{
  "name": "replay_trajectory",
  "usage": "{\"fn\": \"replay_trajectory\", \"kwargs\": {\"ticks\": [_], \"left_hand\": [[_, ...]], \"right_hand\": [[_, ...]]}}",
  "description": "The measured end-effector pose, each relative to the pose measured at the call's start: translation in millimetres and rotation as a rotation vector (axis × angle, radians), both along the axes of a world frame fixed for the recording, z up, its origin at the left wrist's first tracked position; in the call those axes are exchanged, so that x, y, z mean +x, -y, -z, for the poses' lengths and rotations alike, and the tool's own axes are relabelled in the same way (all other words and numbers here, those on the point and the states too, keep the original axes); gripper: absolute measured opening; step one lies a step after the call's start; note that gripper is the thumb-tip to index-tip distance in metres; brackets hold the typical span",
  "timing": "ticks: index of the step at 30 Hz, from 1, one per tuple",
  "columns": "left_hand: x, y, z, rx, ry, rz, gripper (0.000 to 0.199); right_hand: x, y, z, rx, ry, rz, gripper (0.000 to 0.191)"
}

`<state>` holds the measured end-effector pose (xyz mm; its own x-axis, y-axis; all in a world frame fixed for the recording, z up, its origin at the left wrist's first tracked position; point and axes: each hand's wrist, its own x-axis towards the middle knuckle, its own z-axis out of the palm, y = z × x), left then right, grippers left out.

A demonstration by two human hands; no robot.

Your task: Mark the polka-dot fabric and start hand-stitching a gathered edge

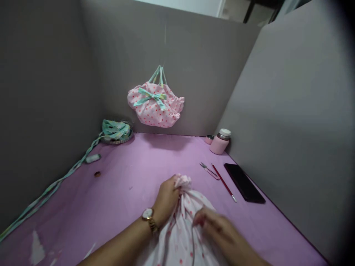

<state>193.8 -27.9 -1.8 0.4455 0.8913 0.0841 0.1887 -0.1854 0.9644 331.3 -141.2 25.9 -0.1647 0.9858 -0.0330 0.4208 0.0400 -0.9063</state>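
Observation:
White cloth with red polka dots [180,244] lies bunched in front of me, its folds running down past the bottom edge. My left hand [168,195] is closed around the gathered neck of the cloth, and a ruffled end sticks out above the fist. A gold wristwatch [148,213] is on that wrist. Over the right part of the cloth, my right hand [215,225] is blurred, its fingers curled in and the tips at the folds. Whatever those fingertips pinch, if anything, is hidden.
A dotted pink bag with a teal bow [155,107] hangs at the back panel. Teal fabric strips [115,129] trail from a tray down the left. Thread snips [209,171], a red pencil [224,183], a phone [244,183] and a pink jar [219,143] are on the right.

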Motion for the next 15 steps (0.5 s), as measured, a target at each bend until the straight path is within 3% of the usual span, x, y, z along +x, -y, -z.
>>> {"fn": "replay_trajectory", "kwargs": {"ticks": [2,3,6,8,11,13,15], "left_hand": [[-0.4,0.9,-2.5,-0.128,0.136,0.047,0.021],[-0.4,2.6,-4.9,-0.198,0.190,0.076,0.023],[-0.4,12.4,-19.0,-0.370,0.289,0.154,0.033],[-0.8,22.2,-33.7,-0.533,0.371,0.185,0.035],[-4.4,38.3,-54.5,-0.916,0.578,0.255,0.032],[-11.7,46.8,-58.8,-1.065,0.619,0.274,0.029],[-23.7,50.5,-52.0,-1.101,0.561,0.203,0.025]], "right_hand": [[29.7,-8.1,-30.2,0.006,-0.097,0.298,0.032],[43.0,-12.7,-42.3,-0.017,-0.171,0.380,0.033],[67.0,-27.6,-56.8,-0.067,-0.294,0.466,0.035],[65.3,-35.4,-48.5,-0.119,-0.342,0.426,0.037],[41.5,-34.4,-22.1,-0.237,-0.504,0.341,0.042],[21.7,-22.8,-4.7,-0.286,-0.688,0.333,0.046],[7.4,-6.3,7.9,-0.366,-0.766,0.221,0.056]]}}
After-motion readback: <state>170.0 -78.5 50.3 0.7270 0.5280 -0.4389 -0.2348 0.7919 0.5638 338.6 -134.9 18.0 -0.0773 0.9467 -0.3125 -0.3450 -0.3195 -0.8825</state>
